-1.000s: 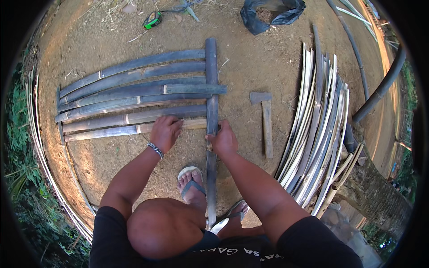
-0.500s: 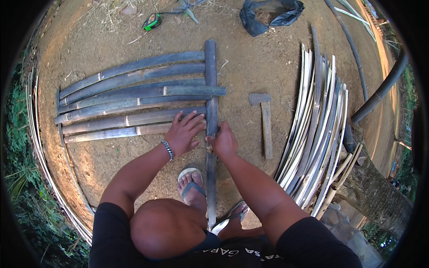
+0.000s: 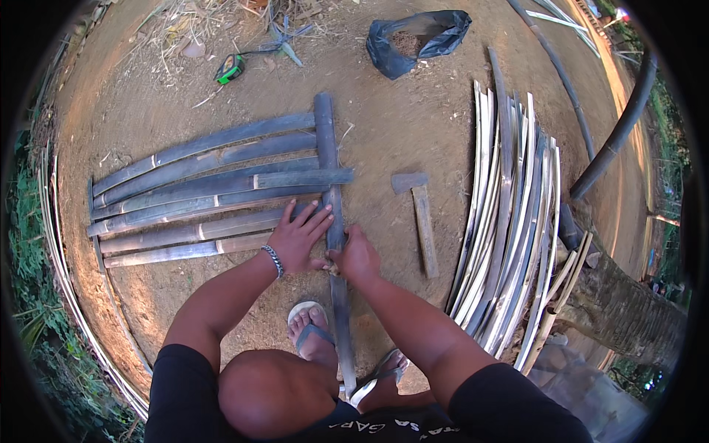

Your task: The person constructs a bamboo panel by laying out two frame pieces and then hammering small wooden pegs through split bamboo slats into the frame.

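A dark bamboo pole [image 3: 342, 317] lies lengthwise in front of me, its near end between my feet. Several split bamboo slats [image 3: 229, 153] run leftward from it in a fan; one slat's end [image 3: 325, 177] overlaps the pole's top. My left hand [image 3: 295, 242], with a chain bracelet, rests with fingers spread over the ends of the nearest slats, fingertips at the pole. Curled against the pole's right side, my right hand [image 3: 357, 255] grips it, thumb over the top. Both thumbs meet at a small pale spot on the pole that I cannot make out.
A wooden-handled hatchet [image 3: 423, 225] lies right of the pole. Farther right is a heap of split bamboo strips [image 3: 509, 221] beside a log [image 3: 628, 295]. At the back are a green tape measure [image 3: 230, 69] and a black plastic bag [image 3: 413, 44]. A thin crosspiece [image 3: 96, 221] underlies the slats' left ends.
The view has shifted, so the ground things sit lower and farther left. My left thumb has come closer to my right thumb at the pole. The slats keep their arrangement.
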Demonstrator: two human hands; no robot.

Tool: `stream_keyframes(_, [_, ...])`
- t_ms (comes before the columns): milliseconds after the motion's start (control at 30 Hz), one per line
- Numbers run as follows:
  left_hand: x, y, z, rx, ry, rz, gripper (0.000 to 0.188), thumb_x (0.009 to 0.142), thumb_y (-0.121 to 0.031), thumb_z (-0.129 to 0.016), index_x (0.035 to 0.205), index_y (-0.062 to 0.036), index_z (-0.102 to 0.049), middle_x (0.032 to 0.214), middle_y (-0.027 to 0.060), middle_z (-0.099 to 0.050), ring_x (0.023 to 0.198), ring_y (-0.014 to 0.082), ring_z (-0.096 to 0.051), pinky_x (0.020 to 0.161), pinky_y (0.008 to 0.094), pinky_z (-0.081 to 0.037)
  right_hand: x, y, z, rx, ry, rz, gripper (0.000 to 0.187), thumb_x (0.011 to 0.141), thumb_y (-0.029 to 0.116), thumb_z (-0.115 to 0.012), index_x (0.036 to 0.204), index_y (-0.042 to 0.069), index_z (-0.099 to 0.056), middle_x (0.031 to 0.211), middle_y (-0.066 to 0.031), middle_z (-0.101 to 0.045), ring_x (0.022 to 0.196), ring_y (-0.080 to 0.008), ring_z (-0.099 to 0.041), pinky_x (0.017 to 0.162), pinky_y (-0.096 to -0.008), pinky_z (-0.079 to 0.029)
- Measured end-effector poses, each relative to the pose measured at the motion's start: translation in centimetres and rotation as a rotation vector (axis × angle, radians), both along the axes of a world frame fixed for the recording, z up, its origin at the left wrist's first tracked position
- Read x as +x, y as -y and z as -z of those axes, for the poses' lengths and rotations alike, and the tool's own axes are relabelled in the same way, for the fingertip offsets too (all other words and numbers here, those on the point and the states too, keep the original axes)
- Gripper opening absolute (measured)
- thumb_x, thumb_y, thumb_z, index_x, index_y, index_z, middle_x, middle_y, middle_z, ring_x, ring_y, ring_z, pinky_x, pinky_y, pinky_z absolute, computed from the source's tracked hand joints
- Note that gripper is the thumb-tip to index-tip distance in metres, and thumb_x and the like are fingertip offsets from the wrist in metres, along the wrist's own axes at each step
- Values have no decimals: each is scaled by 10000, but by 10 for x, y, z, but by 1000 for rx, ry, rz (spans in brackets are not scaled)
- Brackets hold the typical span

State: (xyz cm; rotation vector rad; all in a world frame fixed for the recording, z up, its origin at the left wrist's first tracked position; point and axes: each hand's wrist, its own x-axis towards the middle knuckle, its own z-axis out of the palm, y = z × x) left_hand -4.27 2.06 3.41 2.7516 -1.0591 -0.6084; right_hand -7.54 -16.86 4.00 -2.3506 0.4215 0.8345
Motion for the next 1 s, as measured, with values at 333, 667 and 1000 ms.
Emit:
stream_keyframes(333, [22, -12, 28, -123, 57, 150, 983, 828, -727, -643, 1557, -99, -438, 1680, 79, -341, 1567, 254, -275, 1276, 556, -147, 0, 2, 4, -14, 21, -35, 661, 782, 318, -881, 1290, 74, -535, 1245, -179, -683, 1146, -379, -679, 938, -481, -534])
stream_keyframes(667, [30, -25, 35, -80, 3, 218, 928, 924, -730, -513, 1621, -145, -335, 1725, 24, -251, 1576, 217, -251, 1281, 549, -155, 121, 28, -14, 51, 346, 19, 614, 863, 387, -812, 1319, 75, -545, 1134, -195, -650, 1083, -395, -675, 901, -492, -542])
stream_keyframes(1000, [35, -19, 36, -102, -22, 226, 897, 944, -707, -499, 1628, -156, -318, 1731, 18, -227, 1580, 216, -235, 1282, 559, -152, 355, 63, -29, -236, 582, -462, 936, 809, 415, -871, 1535, 0, -451, 1574, -330, -360, 1371, -455, -514, 1170, -425, -417])
